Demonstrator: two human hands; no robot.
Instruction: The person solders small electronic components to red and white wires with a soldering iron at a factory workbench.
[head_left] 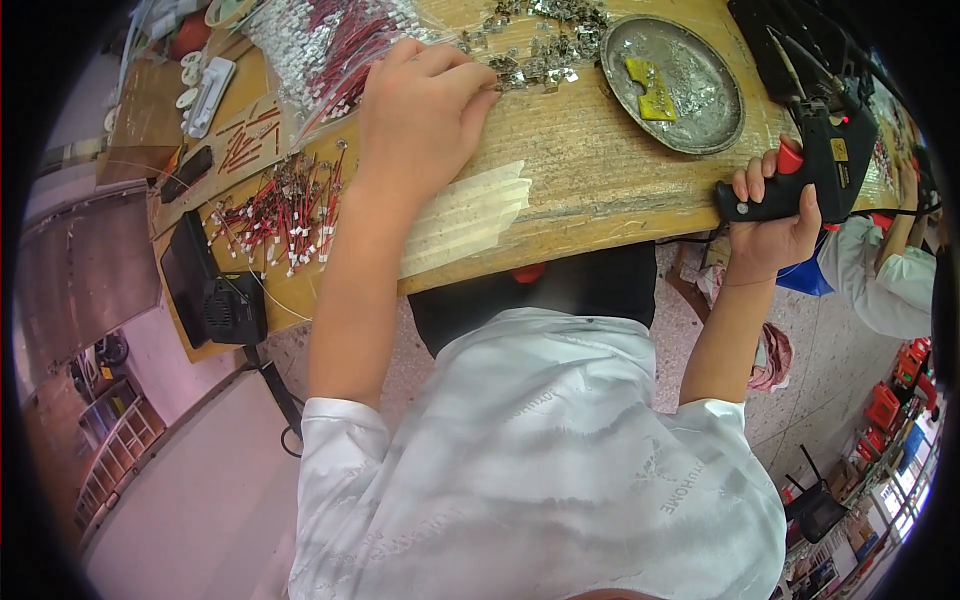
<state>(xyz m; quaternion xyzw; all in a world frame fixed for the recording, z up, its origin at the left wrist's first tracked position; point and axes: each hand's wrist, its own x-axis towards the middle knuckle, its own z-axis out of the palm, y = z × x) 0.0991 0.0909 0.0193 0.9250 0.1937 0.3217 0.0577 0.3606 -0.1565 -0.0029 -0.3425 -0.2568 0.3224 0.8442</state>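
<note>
My right hand [775, 225] is wrapped around the black grip of a soldering gun [838, 165], with fingers by its red trigger. The gun's thin metal tip points toward the far side of the bench. My left hand [425, 110] is closed, palm down, its fingertips at the near edge of a heap of small shiny metal pieces [550, 55]. Whatever those fingertips pinch is hidden. Beside that hand, on its far left, lies a clear bag of red wires with white connectors [325, 50]. A round metal dish [735, 125] holds a yellow sponge [652, 92] and solder scraps.
Strips of masking tape [470, 215] lie at the wooden bench's [600, 195] near edge. Loose red wires with white ends [285, 215] spread left of my forearm, near a black box-shaped device [210, 285]. Another person's arm and white clothing [875, 270] show at the right.
</note>
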